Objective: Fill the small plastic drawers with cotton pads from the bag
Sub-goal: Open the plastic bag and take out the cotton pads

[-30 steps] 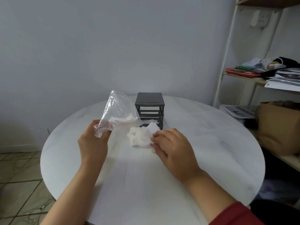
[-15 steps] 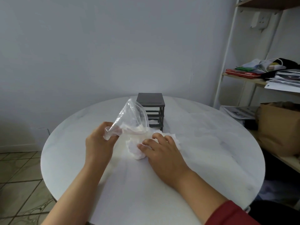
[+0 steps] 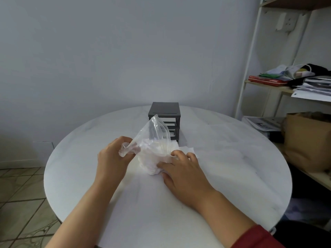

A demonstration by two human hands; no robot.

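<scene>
Two hands, one bag, one heap of pads, one drawer unit, all on a round white table (image 3: 232, 158). Tiled floor (image 3: 18, 194) is off at 9 o'clock. My left hand (image 3: 114, 158) pinches a corner of the clear plastic bag (image 3: 154, 138), which is tipped mouth-down onto the cotton pads (image 3: 152, 163). They're in a loose white heap mid-table, too jumbled to count. At 12 o'clock from the heap, the dark grey drawer unit (image 3: 165, 111) stands upright, its front partly hidden behind the bag. My right hand (image 3: 180, 170) is at 4 o'clock of the heap, bent fingers and thumb grasping it. At 3 o'clock there's a white shelf rack (image 3: 250, 68) with stacked papers (image 3: 315, 86) and one brown paper bag (image 3: 308, 140) below.
</scene>
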